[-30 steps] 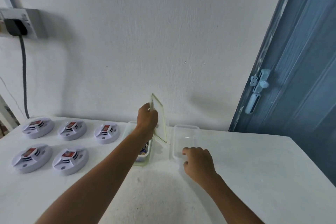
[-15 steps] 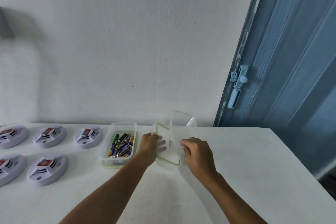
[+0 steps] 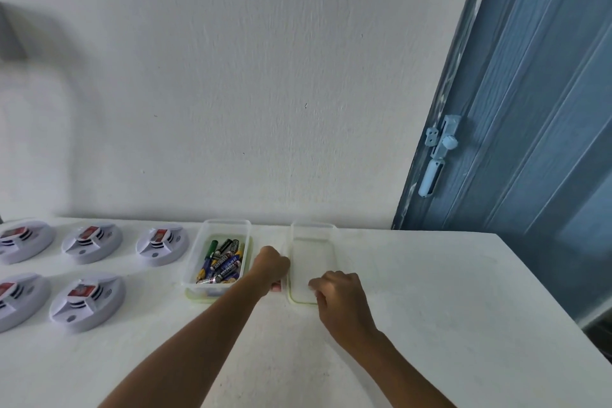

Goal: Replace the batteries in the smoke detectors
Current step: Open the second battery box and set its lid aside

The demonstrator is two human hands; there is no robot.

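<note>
My left hand (image 3: 270,267) is curled at the left side of the empty clear container (image 3: 313,262), fingers tucked under and out of sight, so I cannot tell whether they grip its wall or merely rest there. My right hand (image 3: 337,291) sits at the container's near right corner, fingers loosely bent on the rim; a firm grasp is not evident. I judge both hands are seating this tub on its green-edged lid (presumably to take the spent cells).

Just left, near the table's (image 3: 430,308) rear edge, the battery box (image 3: 220,258) stands open: thin transparent plastic with rounded corners, holding a loose heap of cylindrical batteries (image 3: 225,263).

Five smoke detectors (image 3: 87,300) lie toward the left edge, round white plastic discs, backs up, red blocks exposed. Table surface matt white, slightly grainy.
</note>
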